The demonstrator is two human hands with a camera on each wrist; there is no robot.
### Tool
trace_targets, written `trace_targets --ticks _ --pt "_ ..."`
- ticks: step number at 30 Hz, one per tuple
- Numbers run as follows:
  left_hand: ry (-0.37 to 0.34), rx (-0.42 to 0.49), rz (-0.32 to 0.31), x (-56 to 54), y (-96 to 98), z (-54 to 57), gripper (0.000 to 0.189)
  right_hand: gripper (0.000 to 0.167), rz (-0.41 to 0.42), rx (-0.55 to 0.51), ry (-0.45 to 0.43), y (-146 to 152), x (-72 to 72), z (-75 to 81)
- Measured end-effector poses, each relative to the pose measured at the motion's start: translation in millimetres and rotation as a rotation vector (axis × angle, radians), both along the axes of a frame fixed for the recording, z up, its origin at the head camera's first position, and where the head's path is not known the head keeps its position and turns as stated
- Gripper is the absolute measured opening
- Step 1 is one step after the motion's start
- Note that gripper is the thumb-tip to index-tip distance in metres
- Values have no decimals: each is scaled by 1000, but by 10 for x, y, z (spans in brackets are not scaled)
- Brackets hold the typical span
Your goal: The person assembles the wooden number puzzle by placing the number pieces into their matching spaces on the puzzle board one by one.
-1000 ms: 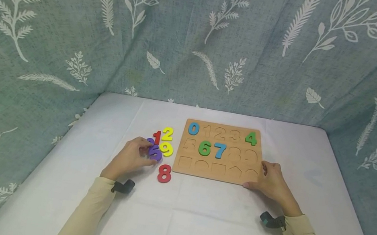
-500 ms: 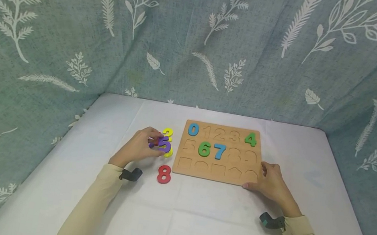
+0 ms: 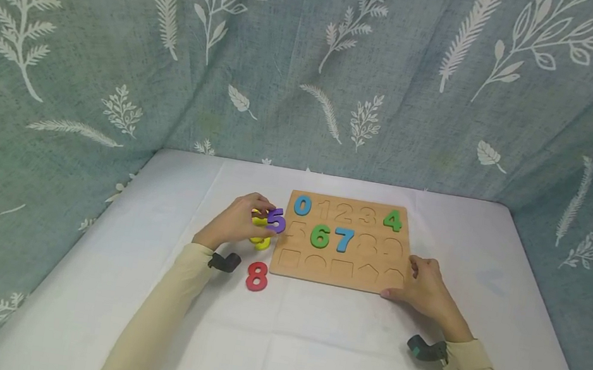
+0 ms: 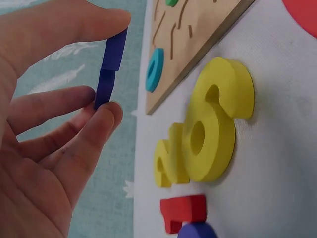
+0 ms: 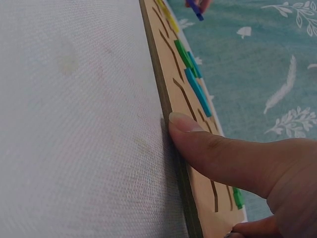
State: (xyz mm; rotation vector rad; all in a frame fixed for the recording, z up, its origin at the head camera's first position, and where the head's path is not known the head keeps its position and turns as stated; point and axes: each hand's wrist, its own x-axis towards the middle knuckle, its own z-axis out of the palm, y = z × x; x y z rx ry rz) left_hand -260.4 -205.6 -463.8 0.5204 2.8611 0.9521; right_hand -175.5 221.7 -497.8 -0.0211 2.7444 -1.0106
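My left hand (image 3: 236, 221) pinches a purple number 5 (image 3: 276, 221) between thumb and fingers, just off the left edge of the wooden number puzzle board (image 3: 357, 258). In the left wrist view the purple 5 (image 4: 113, 57) is seen edge-on, raised above the table. My right hand (image 3: 430, 291) grips the board's near right corner, its thumb (image 5: 213, 148) on the front edge and fingers at the right side. Seated in the board are a blue 0 (image 3: 302, 206), green 4 (image 3: 393, 220), green 6 (image 3: 320, 236) and blue 7 (image 3: 343, 240).
Below the left hand lie a yellow 9 (image 4: 213, 134), a yellow 2 (image 4: 162, 166), a red 1 (image 4: 184, 210) and a partly seen purple piece (image 4: 197, 230). A red 8 (image 3: 256, 276) rests near the board's front left corner. A leaf-patterned curtain (image 3: 258, 134) surrounds the white table.
My left hand has lifted the purple 5 from the loose pieces and carried it right, up to the board's left edge. The right hand keeps its hold on the board's corner.
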Motion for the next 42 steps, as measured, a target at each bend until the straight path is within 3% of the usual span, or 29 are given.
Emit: trace_targets --ticks 4,11,21,37,42 --pt "-36 -24 -18 -81 61 -58 61 117 -2 0 -2 1 -7 -13" --pt "-39 -55 -90 -198 181 -136 59 116 -7 7 -3 -3 -8 -13" --pt "-129 -72 -106 -314 299 -227 58 118 -13 8 -4 -3 -16 -14" --pt "-124 -91 -246 -344 368 -233 52 117 -6 11 8 -3 -13 -12" --pt "-127 -95 -238 -339 370 -233 55 118 -8 9 2 5 -10 -5"
